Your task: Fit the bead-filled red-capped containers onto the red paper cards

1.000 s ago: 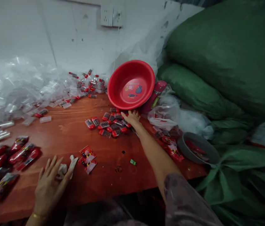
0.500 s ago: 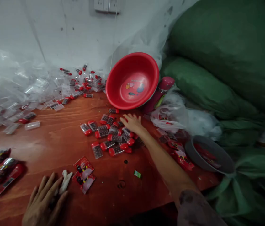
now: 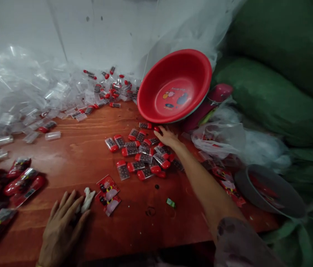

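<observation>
My right hand [image 3: 167, 137] reaches over the far side of a loose pile of small clear cases with red ends and dark dotted contents [image 3: 144, 158]. Its thumb and forefinger close around a red-ended case [image 3: 156, 129] just below the red basin [image 3: 174, 87]; the other fingers are partly hidden. Flat on the table, fingers spread, lies my left hand [image 3: 63, 226]. Beside its fingers sits a crumpled white tissue [image 3: 87, 199], partly under the hand. Two red printed cards [image 3: 108, 194] lie just right of the tissue.
Filled red packets [image 3: 24, 181] lie at the left. Clear empty cases and plastic [image 3: 34, 100] heap along the wall. The basin leans on a pink bottle [image 3: 217, 98]. A plastic bag [image 3: 217, 137], a grey bowl [image 3: 270, 193] and green sacks [image 3: 273, 96] crowd the right.
My right hand has moved toward the basin, its spread fingers drawing in around a red-ended case. The left hand stays flat by the tissue. The view has shifted left.
</observation>
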{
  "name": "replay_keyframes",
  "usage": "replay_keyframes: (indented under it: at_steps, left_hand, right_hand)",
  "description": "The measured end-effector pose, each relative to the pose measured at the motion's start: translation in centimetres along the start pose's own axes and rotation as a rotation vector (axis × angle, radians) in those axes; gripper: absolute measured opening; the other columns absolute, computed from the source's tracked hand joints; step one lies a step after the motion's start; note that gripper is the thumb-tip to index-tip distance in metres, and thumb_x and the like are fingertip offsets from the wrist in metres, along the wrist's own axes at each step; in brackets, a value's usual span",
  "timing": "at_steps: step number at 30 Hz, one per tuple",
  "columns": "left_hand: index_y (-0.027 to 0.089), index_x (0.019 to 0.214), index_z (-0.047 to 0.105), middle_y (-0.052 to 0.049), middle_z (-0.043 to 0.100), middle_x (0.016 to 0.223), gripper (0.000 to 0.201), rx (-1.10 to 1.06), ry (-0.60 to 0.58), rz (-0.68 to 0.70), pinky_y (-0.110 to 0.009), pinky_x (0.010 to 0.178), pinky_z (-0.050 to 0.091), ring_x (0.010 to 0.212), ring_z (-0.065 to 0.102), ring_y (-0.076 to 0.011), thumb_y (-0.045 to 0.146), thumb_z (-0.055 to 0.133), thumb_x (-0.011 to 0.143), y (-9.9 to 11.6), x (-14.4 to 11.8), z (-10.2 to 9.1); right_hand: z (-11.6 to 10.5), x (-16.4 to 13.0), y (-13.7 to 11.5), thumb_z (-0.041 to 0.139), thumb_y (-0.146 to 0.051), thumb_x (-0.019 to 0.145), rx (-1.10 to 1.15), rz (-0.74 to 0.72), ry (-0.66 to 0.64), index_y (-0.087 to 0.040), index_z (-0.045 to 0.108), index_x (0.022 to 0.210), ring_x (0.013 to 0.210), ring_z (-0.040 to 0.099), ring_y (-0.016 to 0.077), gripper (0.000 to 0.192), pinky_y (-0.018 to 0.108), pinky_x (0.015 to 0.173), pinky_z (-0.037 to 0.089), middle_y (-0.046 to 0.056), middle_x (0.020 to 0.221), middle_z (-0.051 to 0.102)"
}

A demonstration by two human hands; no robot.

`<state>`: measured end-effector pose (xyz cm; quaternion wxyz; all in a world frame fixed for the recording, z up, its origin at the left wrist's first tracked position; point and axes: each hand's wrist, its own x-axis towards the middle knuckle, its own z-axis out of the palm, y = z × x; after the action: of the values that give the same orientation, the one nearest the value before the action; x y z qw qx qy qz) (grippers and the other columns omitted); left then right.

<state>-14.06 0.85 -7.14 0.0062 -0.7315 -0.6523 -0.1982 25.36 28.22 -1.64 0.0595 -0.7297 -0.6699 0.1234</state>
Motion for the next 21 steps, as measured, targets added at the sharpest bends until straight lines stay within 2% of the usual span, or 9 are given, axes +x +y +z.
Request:
replay_keyframes:
  at_steps: [5, 7, 9, 11, 14, 16, 18, 21]
  left_hand:
    - [0.020, 0.113, 0.063, -0.011, 0.057, 0.129, 0.047, 0.010, 0.017, -0.003, -0.047, 0.106, 0.030, 0.128, 0.043, -0.0295, 0.052, 0.046, 0.083, 0.6, 0.5, -0.4]
    - [0.020, 0.114, 0.063, -0.012, 0.057, 0.129, 0.046, 0.007, 0.023, -0.008, -0.048, 0.106, 0.031, 0.127, 0.044, -0.0298, 0.051, 0.046, 0.084, 0.8, 0.5, -0.5]
    - [0.019, 0.116, 0.061, -0.012, 0.057, 0.129, 0.046, 0.001, 0.044, -0.024, -0.048, 0.106, 0.030, 0.128, 0.043, -0.0298, 0.049, 0.046, 0.084, 0.9, 0.6, -0.7]
    - [0.020, 0.118, 0.060, -0.013, 0.056, 0.130, 0.047, -0.001, 0.065, -0.046, -0.049, 0.106, 0.030, 0.128, 0.043, -0.0303, 0.050, 0.047, 0.084, 1.0, 0.6, -0.8]
    - [0.021, 0.115, 0.063, -0.013, 0.058, 0.128, 0.049, 0.024, 0.064, -0.065, -0.050, 0.105, 0.031, 0.126, 0.045, -0.0315, 0.053, 0.050, 0.081, 1.0, 0.5, -0.8]
    - [0.021, 0.111, 0.065, -0.012, 0.059, 0.126, 0.046, 0.046, 0.061, -0.072, -0.049, 0.104, 0.032, 0.125, 0.047, -0.0311, 0.053, 0.049, 0.082, 1.0, 0.5, -0.7]
    - [0.021, 0.109, 0.066, -0.012, 0.061, 0.124, 0.043, 0.056, 0.067, -0.071, -0.048, 0.103, 0.034, 0.123, 0.048, -0.0297, 0.050, 0.046, 0.085, 0.9, 0.5, -0.6]
    - [0.022, 0.110, 0.066, -0.010, 0.062, 0.123, 0.039, 0.055, 0.074, -0.065, -0.047, 0.102, 0.035, 0.122, 0.050, -0.0283, 0.044, 0.041, 0.089, 0.9, 0.5, -0.5]
  right_hand:
    - [0.9, -4.8, -0.5, 0.030, -0.060, 0.088, -0.067, -0.154, -0.060, -0.028, 0.031, 0.141, 0.135, 0.028, 0.0347, 0.061, 0.069, 0.103, 0.015, 0.008, 0.152, 0.024]
    - [0.9, -6.4, -0.8, 0.031, -0.057, 0.090, -0.083, -0.182, -0.095, -0.025, 0.035, 0.139, 0.136, 0.026, 0.0332, 0.059, 0.068, 0.104, 0.013, 0.009, 0.150, 0.029]
    - [0.6, -7.4, -1.8, 0.029, -0.052, 0.092, -0.089, -0.195, -0.050, -0.022, 0.041, 0.135, 0.134, 0.029, 0.0324, 0.054, 0.067, 0.105, 0.013, 0.011, 0.145, 0.037]
    - [0.1, -7.8, -4.0, 0.025, -0.047, 0.094, -0.079, -0.219, 0.064, -0.020, 0.046, 0.131, 0.130, 0.036, 0.0313, 0.050, 0.065, 0.104, 0.017, 0.013, 0.139, 0.044]
    - [0.4, -8.0, -9.6, 0.026, -0.048, 0.094, -0.068, -0.356, 0.182, -0.019, 0.049, 0.128, 0.128, 0.037, 0.0297, 0.050, 0.060, 0.106, 0.020, 0.014, 0.136, 0.048]
    - [1.4, -8.1, -13.7, 0.031, -0.054, 0.091, -0.090, -0.505, 0.129, -0.020, 0.046, 0.132, 0.134, 0.028, 0.0318, 0.056, 0.060, 0.107, 0.014, 0.014, 0.144, 0.039]
    - [2.9, -8.3, -17.0, 0.033, -0.061, 0.087, -0.095, -0.571, 0.046, -0.022, 0.040, 0.137, 0.138, 0.019, 0.0344, 0.063, 0.062, 0.107, 0.007, 0.013, 0.149, 0.030]
    - [5.0, -9.0, -19.0, 0.035, -0.066, 0.083, -0.091, -0.563, 0.003, -0.021, 0.033, 0.142, 0.138, 0.015, 0.0392, 0.074, 0.066, 0.105, 0.009, 0.014, 0.150, 0.027]
